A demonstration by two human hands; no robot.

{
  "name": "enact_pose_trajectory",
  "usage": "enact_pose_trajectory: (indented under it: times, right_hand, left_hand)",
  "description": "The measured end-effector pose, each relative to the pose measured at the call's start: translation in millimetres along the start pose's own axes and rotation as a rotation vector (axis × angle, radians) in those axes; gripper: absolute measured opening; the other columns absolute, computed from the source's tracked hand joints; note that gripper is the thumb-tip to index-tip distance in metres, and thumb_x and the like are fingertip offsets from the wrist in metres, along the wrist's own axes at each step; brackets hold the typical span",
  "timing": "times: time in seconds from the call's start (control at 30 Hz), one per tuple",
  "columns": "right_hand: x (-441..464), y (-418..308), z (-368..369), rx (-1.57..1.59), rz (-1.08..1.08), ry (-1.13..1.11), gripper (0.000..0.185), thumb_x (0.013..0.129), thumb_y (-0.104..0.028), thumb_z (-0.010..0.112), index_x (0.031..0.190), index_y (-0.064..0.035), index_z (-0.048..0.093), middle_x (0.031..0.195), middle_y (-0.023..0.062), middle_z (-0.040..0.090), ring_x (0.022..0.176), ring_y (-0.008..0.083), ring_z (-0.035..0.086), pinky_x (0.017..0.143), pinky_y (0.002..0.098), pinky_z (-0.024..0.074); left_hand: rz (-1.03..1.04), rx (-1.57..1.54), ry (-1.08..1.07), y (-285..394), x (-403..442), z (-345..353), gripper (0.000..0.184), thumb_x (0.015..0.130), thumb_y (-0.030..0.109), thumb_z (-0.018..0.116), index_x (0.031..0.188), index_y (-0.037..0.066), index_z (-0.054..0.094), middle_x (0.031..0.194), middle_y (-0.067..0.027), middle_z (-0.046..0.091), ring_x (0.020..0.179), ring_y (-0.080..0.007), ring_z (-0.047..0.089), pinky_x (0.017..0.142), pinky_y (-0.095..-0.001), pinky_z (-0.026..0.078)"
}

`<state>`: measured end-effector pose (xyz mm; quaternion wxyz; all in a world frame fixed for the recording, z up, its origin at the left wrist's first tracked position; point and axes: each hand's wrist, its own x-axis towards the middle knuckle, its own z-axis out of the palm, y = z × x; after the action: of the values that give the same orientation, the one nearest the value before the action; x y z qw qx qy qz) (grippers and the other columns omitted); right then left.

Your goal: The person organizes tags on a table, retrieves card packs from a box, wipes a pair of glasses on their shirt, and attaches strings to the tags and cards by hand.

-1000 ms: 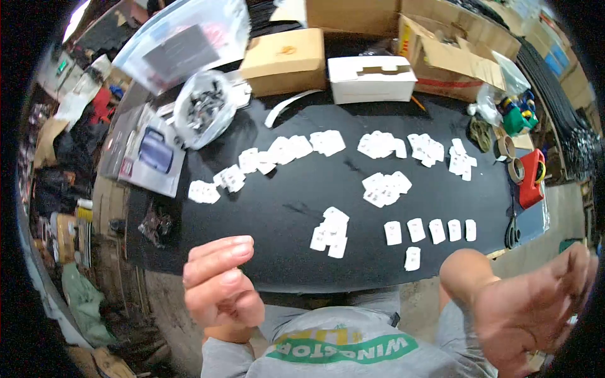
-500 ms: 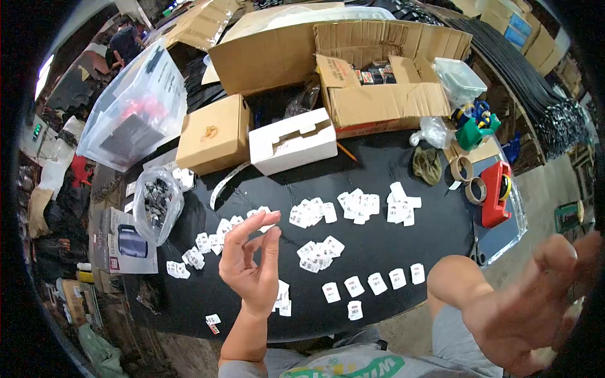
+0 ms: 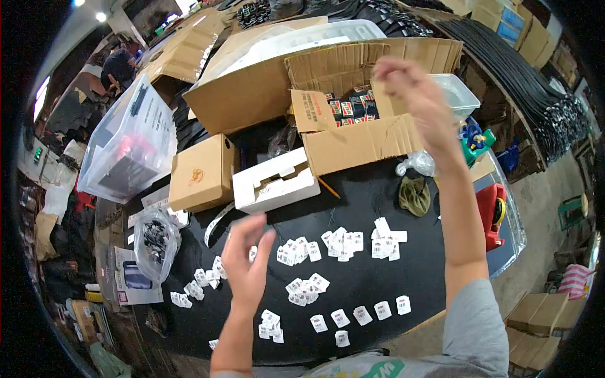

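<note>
My left hand (image 3: 247,261) hovers over the black table, thumb apart from its bent fingers, with nothing between them. Behind and beside it lie piles of white printed tags, among them a pile (image 3: 269,326) near the front edge. My right hand (image 3: 419,101), smeared by motion, is raised over the right side of an open cardboard box (image 3: 362,145). Its fingers look loosely spread and nothing shows in them. Inside that box are several small black items with red-and-white labels (image 3: 353,108). Neat stacks of white tags (image 3: 361,315) stand in a row at the front right.
A white open box (image 3: 277,192) and a brown carton (image 3: 201,179) stand at the back. At left are a clear bag of black pieces (image 3: 155,246) and a plastic bin (image 3: 129,148). A red tape dispenser (image 3: 490,217) and an olive cloth (image 3: 414,196) lie right.
My right hand has swung from the lower right up and forward to the cardboard box. My left hand stays over the table, its thumb and fingers wider apart. The view has tilted upward.
</note>
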<state>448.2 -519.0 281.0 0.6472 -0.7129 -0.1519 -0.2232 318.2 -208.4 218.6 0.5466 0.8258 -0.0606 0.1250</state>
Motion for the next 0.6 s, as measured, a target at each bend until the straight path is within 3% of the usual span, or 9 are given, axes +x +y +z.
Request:
enact_pose_trajectory:
  times: [0.13,0.2,0.27,0.33,0.4,0.47,0.5,0.53,0.6]
  right_hand:
    - [34.9,142.1,0.1,-0.328,0.215,-0.087,0.023,0.084,-0.008,0.05,0.098,0.0027,0.066,0.084,0.0161,0.067,0.078,0.0215,0.064,0.071,0.0318,0.0498]
    - [40.2,157.1,9.7,-0.416,0.238,-0.125,0.023,0.08,-0.008,0.051,0.092,0.0038,0.067,0.08,0.02,0.066,0.074,0.0249,0.064,0.069,0.0338,0.0502]
    - [48.7,155.4,30.5,-0.602,0.406,-0.347,0.023,0.074,-0.002,0.049,0.087,0.0053,0.066,0.079,0.015,0.066,0.075,0.0202,0.062,0.068,0.0323,0.0489]
    - [58.2,151.3,44.9,-0.603,0.506,-0.428,0.028,0.076,-0.016,0.052,0.08,0.0088,0.065,0.078,0.0281,0.063,0.072,0.0382,0.064,0.066,0.0422,0.0497]
    - [65.4,155.9,59.5,-0.599,0.519,-0.434,0.027,0.075,-0.013,0.051,0.079,0.0103,0.064,0.079,0.0302,0.063,0.076,0.0386,0.065,0.067,0.0441,0.0487]
    - [75.0,168.8,68.3,-0.344,0.551,-0.313,0.019,0.082,-0.006,0.047,0.077,0.0007,0.064,0.064,0.0049,0.057,0.056,0.014,0.05,0.049,0.0335,0.0408]
    - [86.3,163.8,64.6,-0.295,0.547,-0.369,0.021,0.085,-0.007,0.047,0.087,-0.0006,0.067,0.068,0.0032,0.06,0.058,0.0123,0.052,0.05,0.0311,0.0413]
    - [89.4,148.8,61.7,-0.11,0.465,-0.385,0.023,0.085,-0.006,0.05,0.101,-0.0007,0.066,0.078,0.0057,0.063,0.064,0.012,0.055,0.056,0.0282,0.0443]
    - [94.1,111.6,71.8,0.095,0.52,-0.436,0.029,0.086,-0.005,0.052,0.114,-0.0014,0.061,0.088,0.0068,0.064,0.07,0.0113,0.057,0.062,0.0259,0.0467]
  left_hand:
    - [0.476,0.243,-0.111,2.5,112.1,62.8,0.024,0.084,0.009,0.065,0.107,0.001,0.06,0.115,-0.0183,0.058,0.113,-0.0286,0.053,0.096,-0.0372,0.04]
    - [0.486,0.266,-0.102,-16.9,166.2,107.1,0.025,0.086,0.014,0.062,0.106,0.001,0.061,0.116,-0.0193,0.058,0.114,-0.0334,0.051,0.098,-0.0382,0.038]
    - [0.356,0.283,-0.08,-29.8,204.1,144.6,0.025,0.087,0.017,0.06,0.106,0.002,0.062,0.116,-0.0194,0.057,0.113,-0.0335,0.05,0.098,-0.0397,0.038]
    - [0.308,0.318,-0.014,-44.3,227.6,174.5,0.021,0.086,0.014,0.058,0.101,0.0,0.063,0.113,-0.0205,0.057,0.108,-0.0352,0.051,0.094,-0.0406,0.039]
    - [0.257,0.356,0.05,-48.0,233.8,182.8,0.017,0.086,0.01,0.056,0.097,-0.001,0.063,0.109,-0.0216,0.057,0.103,-0.0369,0.053,0.091,-0.0414,0.041]
    - [0.381,0.17,0.111,-25.2,224.8,171.3,0.013,0.085,0.006,0.055,0.092,0.0,0.063,0.106,-0.0209,0.058,0.103,-0.0358,0.052,0.086,-0.0417,0.041]
    - [0.551,0.157,0.25,-9.4,214.0,164.6,0.011,0.085,0.003,0.053,0.087,0.001,0.063,0.089,-0.0165,0.063,0.084,-0.0283,0.06,0.077,-0.0374,0.046]
    - [0.554,0.161,0.255,-3.0,204.6,154.9,0.011,0.085,0.003,0.053,0.087,0.001,0.063,0.089,-0.0165,0.063,0.084,-0.0283,0.06,0.077,-0.0374,0.046]
    - [0.613,0.076,-0.068,-1.1,189.9,138.4,0.008,0.082,-0.001,0.053,0.084,0.001,0.061,0.075,-0.0145,0.062,0.072,-0.0262,0.061,0.07,-0.0363,0.046]
